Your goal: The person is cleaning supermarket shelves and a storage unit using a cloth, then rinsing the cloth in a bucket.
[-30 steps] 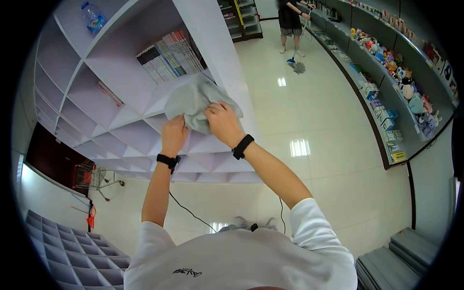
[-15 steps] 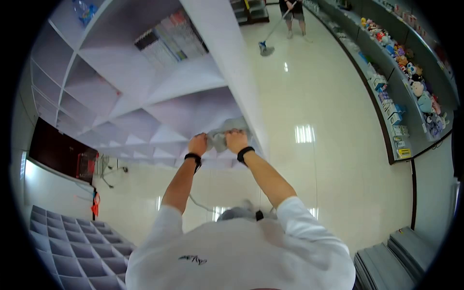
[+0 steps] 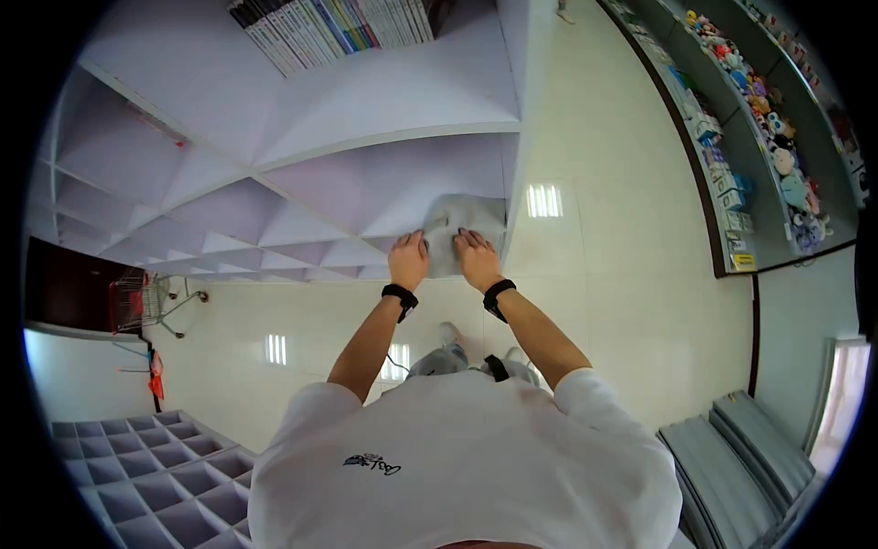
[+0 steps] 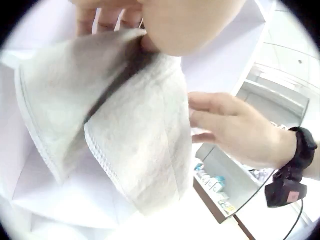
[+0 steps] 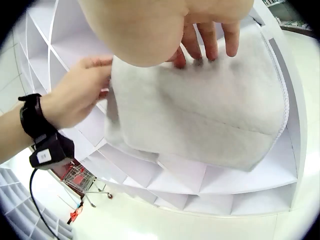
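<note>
A light grey cloth (image 3: pixel 462 215) lies over the front of a low compartment in the white shelf unit (image 3: pixel 366 142), near its right end. At the cloth's left side, my left hand (image 3: pixel 409 260) pinches a fold of it, which shows as a dark crease in the left wrist view. My right hand (image 3: pixel 478 260) rests on the cloth's right part, its fingers (image 5: pixel 210 40) spread and fairly straight on the fabric. Below the hands, the cloth's stitched lower edge (image 4: pixel 107 165) hangs loose. Both wrists wear black bands.
Upright books (image 3: pixel 338 27) stand in the compartment above. To the right is a grey display shelf with plush toys (image 3: pixel 786 165) and boxed goods. A shopping cart (image 3: pixel 142 297) stands at the left, and grey panels (image 3: pixel 732 467) are stacked at lower right.
Both hands have moved down with the cloth from the book compartment to the one below. The cloth has gone from bunched to spread, and the right hand's grip has loosened. The person mopping has mostly left view.
</note>
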Tool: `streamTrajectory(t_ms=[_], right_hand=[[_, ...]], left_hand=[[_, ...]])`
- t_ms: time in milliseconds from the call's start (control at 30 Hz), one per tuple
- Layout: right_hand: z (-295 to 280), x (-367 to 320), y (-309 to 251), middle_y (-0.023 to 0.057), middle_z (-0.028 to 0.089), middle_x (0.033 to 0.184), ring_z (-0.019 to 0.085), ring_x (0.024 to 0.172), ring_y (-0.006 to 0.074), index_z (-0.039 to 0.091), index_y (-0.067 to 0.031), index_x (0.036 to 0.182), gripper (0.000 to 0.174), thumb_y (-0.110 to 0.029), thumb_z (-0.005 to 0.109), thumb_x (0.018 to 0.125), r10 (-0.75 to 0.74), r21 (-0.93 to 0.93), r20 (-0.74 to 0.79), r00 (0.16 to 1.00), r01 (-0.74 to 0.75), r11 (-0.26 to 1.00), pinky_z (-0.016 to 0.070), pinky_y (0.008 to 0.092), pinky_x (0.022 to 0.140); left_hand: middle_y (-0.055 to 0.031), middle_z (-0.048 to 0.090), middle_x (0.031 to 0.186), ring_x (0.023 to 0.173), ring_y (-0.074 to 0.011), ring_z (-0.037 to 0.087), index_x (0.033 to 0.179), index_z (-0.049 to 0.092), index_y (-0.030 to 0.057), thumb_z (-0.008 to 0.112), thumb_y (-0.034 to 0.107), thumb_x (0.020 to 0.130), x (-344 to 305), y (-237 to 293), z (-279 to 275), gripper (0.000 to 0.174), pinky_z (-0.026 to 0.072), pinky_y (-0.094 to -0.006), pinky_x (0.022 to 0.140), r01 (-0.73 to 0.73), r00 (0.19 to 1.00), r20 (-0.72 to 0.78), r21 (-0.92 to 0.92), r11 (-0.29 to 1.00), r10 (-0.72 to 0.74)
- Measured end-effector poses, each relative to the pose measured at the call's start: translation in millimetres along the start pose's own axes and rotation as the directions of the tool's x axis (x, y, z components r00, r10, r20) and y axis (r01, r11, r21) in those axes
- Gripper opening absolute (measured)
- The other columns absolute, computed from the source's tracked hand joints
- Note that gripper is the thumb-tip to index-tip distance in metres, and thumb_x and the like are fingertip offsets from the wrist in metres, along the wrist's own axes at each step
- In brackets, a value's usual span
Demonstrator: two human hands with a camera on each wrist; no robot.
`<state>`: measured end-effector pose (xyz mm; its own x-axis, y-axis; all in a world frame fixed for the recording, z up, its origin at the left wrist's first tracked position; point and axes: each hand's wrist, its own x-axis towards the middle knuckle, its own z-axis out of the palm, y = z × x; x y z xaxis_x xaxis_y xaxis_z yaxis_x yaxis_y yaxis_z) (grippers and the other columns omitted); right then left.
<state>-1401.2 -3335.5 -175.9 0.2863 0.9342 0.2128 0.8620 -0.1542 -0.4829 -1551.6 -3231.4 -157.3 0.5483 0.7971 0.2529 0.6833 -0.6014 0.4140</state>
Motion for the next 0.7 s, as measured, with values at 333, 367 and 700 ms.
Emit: streamTrajectory(t_ms=[333, 367, 700], right_hand=[[46.7, 59.2, -54.0, 0.0195, 0.04, 0.144, 0.033, 0.136, 0.0363, 0.043, 0.0004, 0.135, 0.052, -0.022, 0.048, 0.089, 0.175, -0.184, -0.056, 0.983, -0.182, 0.966, 0.0187, 0.0551, 0.112], [52.6, 66.2, -57.7, 0.0226, 0.039, 0.144, 0.032, 0.136, 0.0365, 0.043, 0.0042, 0.134, 0.053, -0.021, 0.047, 0.088, 0.171, -0.275, -0.051, 0.984, -0.179, 0.945, 0.0181, 0.0559, 0.112], [76.0, 113.6, -77.4, 0.0436, 0.029, 0.137, 0.024, 0.131, 0.0593, 0.033, 0.0148, 0.137, 0.068, -0.024, 0.046, 0.083, 0.239, -0.45, 0.062, 0.969, -0.187, 0.873, 0.0185, 0.0617, 0.109]], left_hand=[[-0.0027, 0.064, 0.107, 0.099, -0.0242, 0.053, 0.111, 0.066, 0.014, 0.06, 0.011, 0.079, 78.1, -27.4, -47.4, 0.033, 0.0412, -0.0411, 0.083, -0.383, 0.877, -0.214, 0.231, 0.895, 0.43], [-0.0028, 0.063, 0.114, 0.109, -0.0245, 0.052, 0.116, 0.063, 0.0125, 0.056, 0.015, 0.084, 80.8, -52.7, -33.5, 0.033, 0.0404, -0.0421, 0.089, -0.3, 0.943, -0.074, 0.24, 0.923, 0.325], [-0.0129, 0.051, 0.135, 0.127, -0.0362, 0.042, 0.125, 0.052, 0.0014, 0.049, 0.018, 0.089, 84.5, -111.5, 10.5, 0.04, 0.0324, -0.0496, 0.107, -0.268, 0.959, 0.147, 0.174, 0.948, 0.244]])
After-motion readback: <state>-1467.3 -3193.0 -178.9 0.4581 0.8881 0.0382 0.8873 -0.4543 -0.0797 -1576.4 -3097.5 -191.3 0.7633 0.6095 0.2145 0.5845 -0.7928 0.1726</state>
